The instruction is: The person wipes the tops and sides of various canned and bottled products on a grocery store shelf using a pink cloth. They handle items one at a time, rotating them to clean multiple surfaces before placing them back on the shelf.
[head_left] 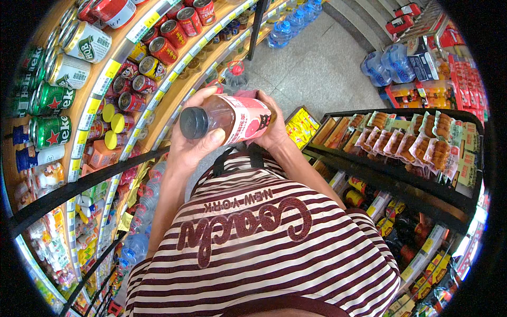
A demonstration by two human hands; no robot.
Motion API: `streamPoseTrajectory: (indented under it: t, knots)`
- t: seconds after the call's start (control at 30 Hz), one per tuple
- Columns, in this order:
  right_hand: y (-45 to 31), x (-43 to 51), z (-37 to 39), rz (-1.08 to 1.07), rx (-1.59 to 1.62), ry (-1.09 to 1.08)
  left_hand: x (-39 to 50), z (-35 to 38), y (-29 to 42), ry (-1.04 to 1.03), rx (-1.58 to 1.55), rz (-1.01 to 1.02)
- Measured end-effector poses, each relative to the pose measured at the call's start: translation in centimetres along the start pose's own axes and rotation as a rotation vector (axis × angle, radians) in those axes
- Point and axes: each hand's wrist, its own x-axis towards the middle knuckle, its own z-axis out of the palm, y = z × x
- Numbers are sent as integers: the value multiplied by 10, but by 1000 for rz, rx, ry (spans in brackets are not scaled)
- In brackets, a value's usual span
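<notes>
A plastic drink bottle (222,119) with a black cap and a pink fruit label lies tilted across both hands in front of my chest. The cap points to the left and amber liquid shows through the clear neck. My left hand (186,138) grips the bottle near its shoulder, thumb along the near side. Around the base end curls my right hand (275,123), with a dark pink cloth (247,94) bunched between it and the bottle's far side. Most of the right fingers are hidden behind the bottle.
Shelves of drink cans (168,49) curve along the left, with price strips (99,91) and black posts (87,192). On the right stands a black rack (396,170) of packaged snacks (408,144). Large water bottles (281,33) stand on the grey floor (317,59).
</notes>
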Motion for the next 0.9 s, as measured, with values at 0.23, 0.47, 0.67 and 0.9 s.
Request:
streamPoseTrajectory:
  t: [0.23,0.47,0.67,0.9]
  knots:
    - [10,13,-35,82,-21,13,-1,-10,-9,184,17,-107]
    - [-43,29,-23,125,-98,20,35,5,-29,266,-219,-151]
    - [-101,43,-5,101,-269,196,93,29,-45,302,-398,-162]
    - [-155,61,-10,-30,-416,195,132,54,-62,483,-411,-61]
